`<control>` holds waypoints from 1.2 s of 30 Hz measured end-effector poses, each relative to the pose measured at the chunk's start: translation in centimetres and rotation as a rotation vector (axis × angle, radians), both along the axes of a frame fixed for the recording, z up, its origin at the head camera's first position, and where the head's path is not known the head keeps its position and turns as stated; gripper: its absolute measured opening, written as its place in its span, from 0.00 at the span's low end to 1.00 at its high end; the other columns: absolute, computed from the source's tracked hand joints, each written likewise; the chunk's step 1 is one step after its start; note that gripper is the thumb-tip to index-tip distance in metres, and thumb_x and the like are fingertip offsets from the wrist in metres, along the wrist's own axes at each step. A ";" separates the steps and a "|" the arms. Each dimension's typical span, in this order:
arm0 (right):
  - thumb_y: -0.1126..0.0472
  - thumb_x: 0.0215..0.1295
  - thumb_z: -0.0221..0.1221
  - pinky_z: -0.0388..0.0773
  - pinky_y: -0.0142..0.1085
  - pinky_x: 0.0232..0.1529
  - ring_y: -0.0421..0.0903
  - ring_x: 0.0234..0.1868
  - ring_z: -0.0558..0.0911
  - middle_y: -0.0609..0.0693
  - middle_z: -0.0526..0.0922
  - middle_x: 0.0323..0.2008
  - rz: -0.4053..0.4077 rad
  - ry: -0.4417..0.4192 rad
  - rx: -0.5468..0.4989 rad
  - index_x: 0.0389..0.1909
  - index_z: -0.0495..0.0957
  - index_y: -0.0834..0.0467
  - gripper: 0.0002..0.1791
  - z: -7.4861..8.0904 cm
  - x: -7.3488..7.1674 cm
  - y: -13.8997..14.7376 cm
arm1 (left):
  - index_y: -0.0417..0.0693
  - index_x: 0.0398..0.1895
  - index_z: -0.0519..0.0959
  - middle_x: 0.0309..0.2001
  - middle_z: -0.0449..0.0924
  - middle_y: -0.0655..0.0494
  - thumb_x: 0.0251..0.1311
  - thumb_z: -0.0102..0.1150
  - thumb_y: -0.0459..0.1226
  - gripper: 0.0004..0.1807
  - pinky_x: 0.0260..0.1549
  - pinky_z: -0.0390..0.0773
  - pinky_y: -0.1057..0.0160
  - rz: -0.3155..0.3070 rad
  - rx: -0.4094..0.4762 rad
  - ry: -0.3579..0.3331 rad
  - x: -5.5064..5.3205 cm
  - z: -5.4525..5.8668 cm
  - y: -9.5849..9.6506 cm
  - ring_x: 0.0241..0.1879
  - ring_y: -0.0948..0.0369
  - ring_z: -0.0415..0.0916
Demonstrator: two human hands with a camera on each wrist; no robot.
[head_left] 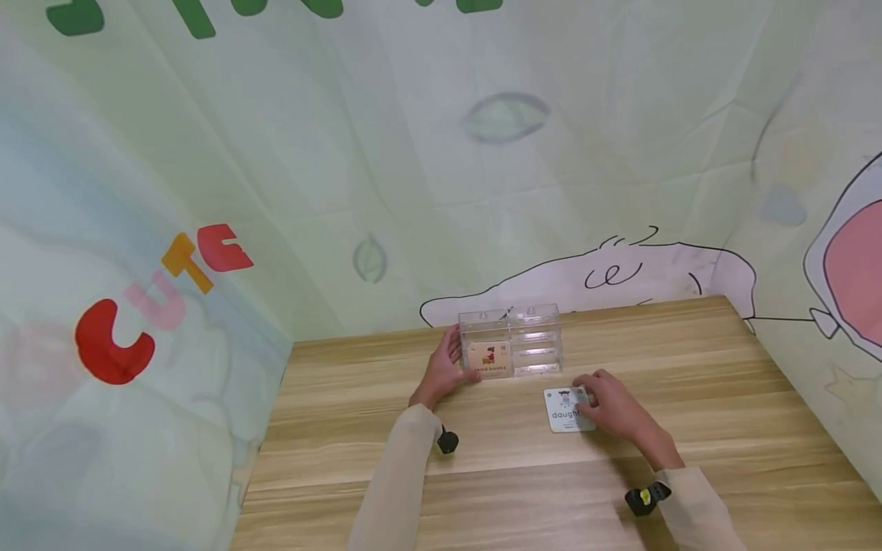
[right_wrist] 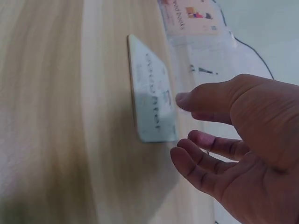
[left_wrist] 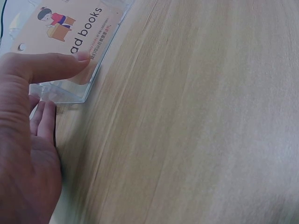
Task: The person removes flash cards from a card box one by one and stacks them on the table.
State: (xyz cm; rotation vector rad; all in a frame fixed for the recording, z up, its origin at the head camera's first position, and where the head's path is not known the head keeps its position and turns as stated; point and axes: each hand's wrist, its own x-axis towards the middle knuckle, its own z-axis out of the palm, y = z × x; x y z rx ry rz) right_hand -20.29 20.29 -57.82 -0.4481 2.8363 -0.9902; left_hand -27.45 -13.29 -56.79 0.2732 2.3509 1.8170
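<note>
A clear plastic card holder (head_left: 536,344) with two columns of slots stands upright near the back of the table. My left hand (head_left: 446,370) grips its left side, thumb across the lower front and the other fingers along the side. In that column sits an orange "read books" card (left_wrist: 77,28) with a picture of a child at a desk. A pale card lettered "daughter" (head_left: 566,417) lies on the table in front of the holder. My right hand (head_left: 615,405) is at this card's right edge, fingers loosely bent and spread apart, with the thumb near the card (right_wrist: 152,95).
The wood-grain table (head_left: 331,459) meets a printed cloth backdrop (head_left: 310,153) behind the holder. Slots in the right column show bare clear ledges. A small black device (head_left: 448,440) is strapped on the left wrist, another (head_left: 646,499) on the right.
</note>
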 end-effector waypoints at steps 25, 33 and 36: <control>0.66 0.69 0.66 0.85 0.37 0.39 0.44 0.39 0.82 0.56 0.84 0.45 0.119 0.069 -0.235 0.63 0.78 0.63 0.22 0.9 -3.0 -5.1 | 0.51 0.81 0.55 0.78 0.62 0.45 0.46 0.79 0.25 0.59 0.75 0.63 0.51 0.039 -0.032 0.002 -1.6 -4.1 -0.3 0.76 0.47 0.61; 0.65 0.69 0.66 0.85 0.39 0.42 0.45 0.40 0.83 0.52 0.84 0.44 0.094 0.032 -0.282 0.66 0.77 0.60 0.25 1.0 -4.3 -7.3 | 0.52 0.81 0.55 0.78 0.61 0.46 0.48 0.79 0.26 0.59 0.75 0.63 0.51 0.032 -0.044 0.010 -1.7 -4.0 -0.2 0.76 0.48 0.60; 0.66 0.69 0.65 0.86 0.40 0.42 0.46 0.39 0.83 0.53 0.84 0.43 0.106 0.037 -0.306 0.66 0.77 0.61 0.25 0.9 -4.6 -7.8 | 0.52 0.81 0.55 0.78 0.61 0.46 0.47 0.79 0.25 0.59 0.75 0.63 0.52 0.033 -0.047 0.009 -1.7 -4.0 -0.2 0.76 0.48 0.60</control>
